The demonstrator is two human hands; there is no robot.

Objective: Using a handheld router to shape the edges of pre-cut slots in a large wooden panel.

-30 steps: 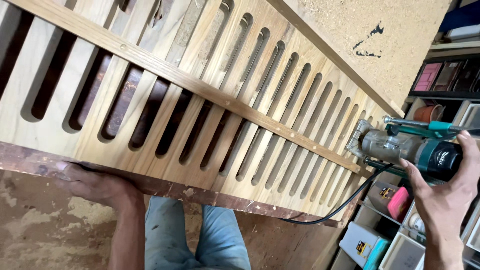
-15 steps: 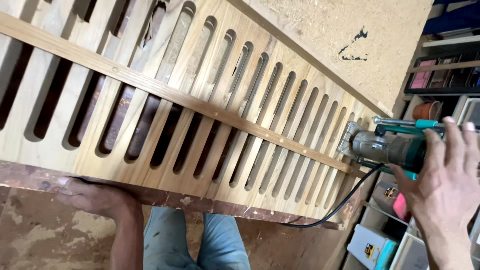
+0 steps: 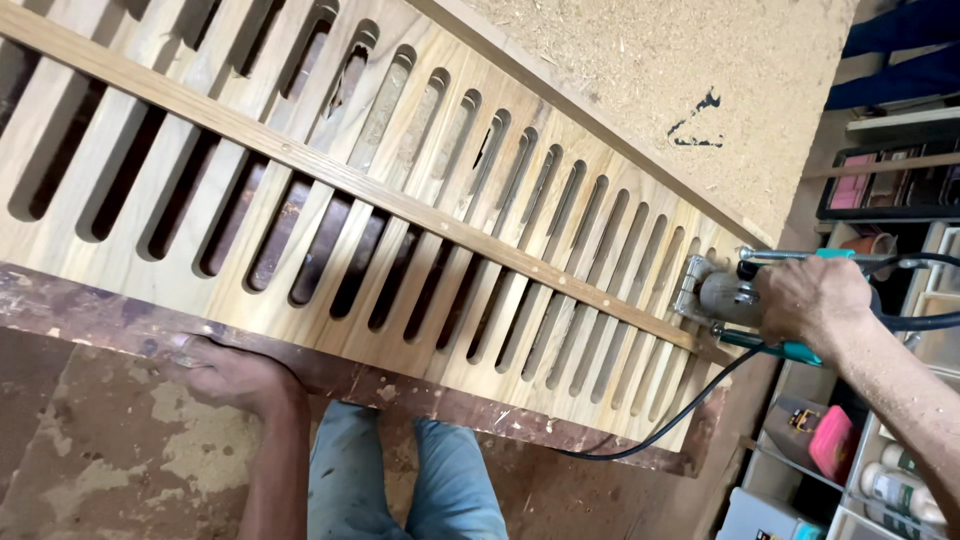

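Head view, right hand: the right hand [image 3: 815,300] reaches in from the lower right, forearm stretched out, fingers wrapped tight around the body of a grey router [image 3: 722,297] with teal parts.
Router: it sits at the far right end of the slotted wooden panel [image 3: 330,215], its base against the panel's last slots; a black cable [image 3: 660,430] loops down from it below the panel's edge.
Left hand: the left hand [image 3: 225,370] lies palm down, fingers flattened on the near rim of the worktop [image 3: 90,320], holding nothing, just under the panel's lower edge.
Panel: pale wood, rows of long rounded slots, with a thin wooden strip [image 3: 400,200] running along its length.
Surface: the worktop's edge is worn, reddish-brown and stained; a sawdust-covered board [image 3: 660,90] lies beyond the panel.
Room: shelves [image 3: 880,180] with boxes and bottles stand at right.
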